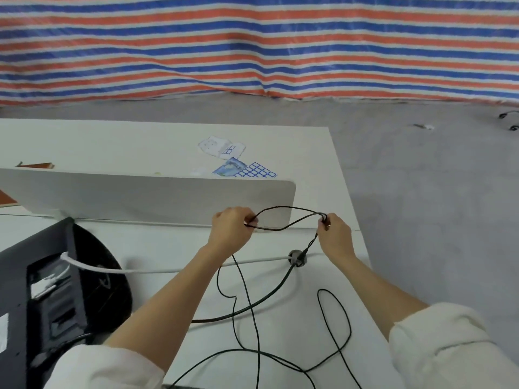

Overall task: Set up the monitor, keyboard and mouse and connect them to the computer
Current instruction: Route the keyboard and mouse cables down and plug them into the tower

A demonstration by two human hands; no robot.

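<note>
Both hands grip a thin black cable (283, 217) above the white desk (323, 276): the left hand (230, 230) pinches one end of its loops; the right hand (334, 234) pinches the other. It looks light and limp (prone to tangling); best held near its plug; the monitor (42, 290) lies near left.

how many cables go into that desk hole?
2. A white cable from the monitor and a thick black cable both enter the hole. The thin black cable in both hands may too; unclear.
</note>
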